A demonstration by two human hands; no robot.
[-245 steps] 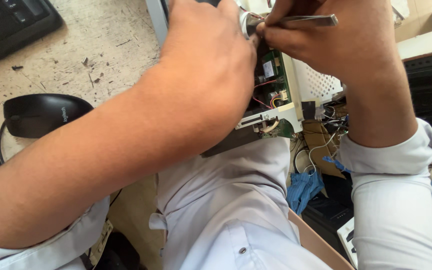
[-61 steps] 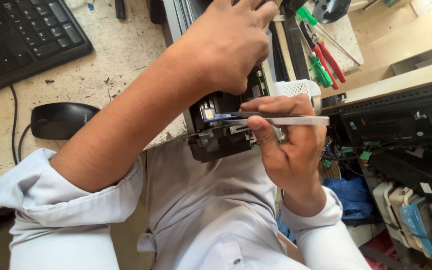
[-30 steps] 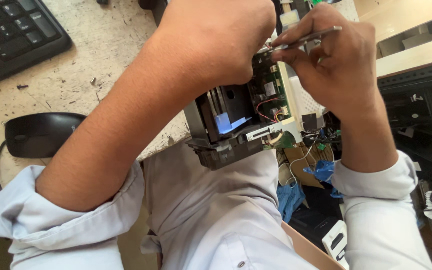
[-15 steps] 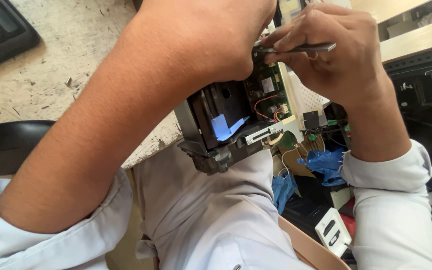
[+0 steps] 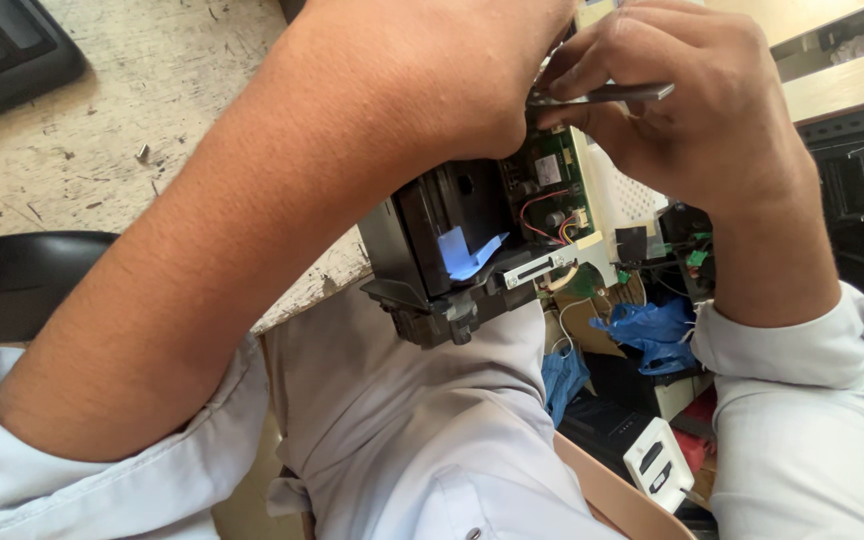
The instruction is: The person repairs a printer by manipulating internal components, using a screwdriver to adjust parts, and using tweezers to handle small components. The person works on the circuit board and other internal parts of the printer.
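Over my lap, just past the table [image 5: 202, 120] edge, my left hand [image 5: 432, 70] clamps the black device [image 5: 442, 250] from above so its open side with the green circuit board [image 5: 547, 185] faces me. My right hand [image 5: 692, 110] pinches a thin metal tool [image 5: 602, 95], its tip set at the board's top edge. A black mouse [image 5: 12, 285] lies on the table, aside.

Light: bright and warm on both arms.
Shadows: dark under the right hand [image 5: 692, 110], among the clutter.
Blur: the left hand [image 5: 432, 70] looks soft, very close.
Glare: none strong.
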